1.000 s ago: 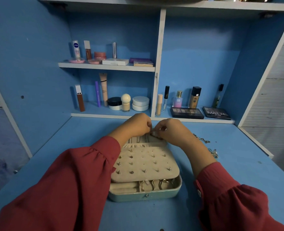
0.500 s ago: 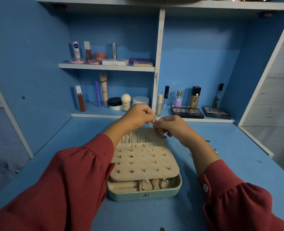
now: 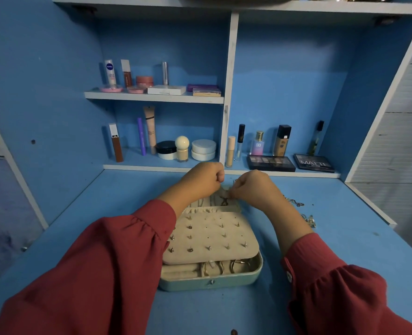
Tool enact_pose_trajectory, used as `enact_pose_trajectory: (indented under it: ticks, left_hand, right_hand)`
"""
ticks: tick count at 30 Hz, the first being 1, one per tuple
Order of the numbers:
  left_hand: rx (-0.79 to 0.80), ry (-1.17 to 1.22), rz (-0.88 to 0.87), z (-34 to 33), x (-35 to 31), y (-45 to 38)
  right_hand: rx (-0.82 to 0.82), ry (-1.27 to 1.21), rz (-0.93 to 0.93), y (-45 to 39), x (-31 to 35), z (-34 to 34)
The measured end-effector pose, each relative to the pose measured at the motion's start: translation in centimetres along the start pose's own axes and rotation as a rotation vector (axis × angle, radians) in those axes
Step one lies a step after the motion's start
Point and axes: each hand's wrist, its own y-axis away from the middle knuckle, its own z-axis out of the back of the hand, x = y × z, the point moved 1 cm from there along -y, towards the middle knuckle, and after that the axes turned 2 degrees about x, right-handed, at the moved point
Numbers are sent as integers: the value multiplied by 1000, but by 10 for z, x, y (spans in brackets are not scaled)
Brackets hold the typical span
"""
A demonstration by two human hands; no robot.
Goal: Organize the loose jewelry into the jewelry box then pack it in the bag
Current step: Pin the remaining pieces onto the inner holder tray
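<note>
Blue desk [image 3: 345, 238], cosmetics shelves [image 3: 154, 96], both hands [image 3: 201, 180] pinching chain [image 3: 226, 189] over jewelry box [image 3: 211, 284]

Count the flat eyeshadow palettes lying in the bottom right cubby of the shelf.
2. One dark palette lies left, in front of the small bottles; the palette marked MATTE lies to its right, near the cubby's side wall. Nothing in that cubby looks hidden.
</note>
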Motion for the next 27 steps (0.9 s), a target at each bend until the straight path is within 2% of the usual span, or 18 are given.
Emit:
enact_pose_trajectory:
  ticks: [6, 16, 21, 27]
  left_hand:
    - [49, -240, -30, -6, -2, -2]
    - [-31, -414, -142, -11, -6, 2]
    - [-40, -386, -123, -11, -2, 1]
    - [15, -232, -50, 0, 4, 2]
  right_hand:
    - [-23, 95, 110, 2, 1, -3]
    - [-138, 186, 198, -3, -1, -16]
    - [-74, 233, 222, -3, -2, -15]
    - [-41, 277, 185, -1, -4, -9]
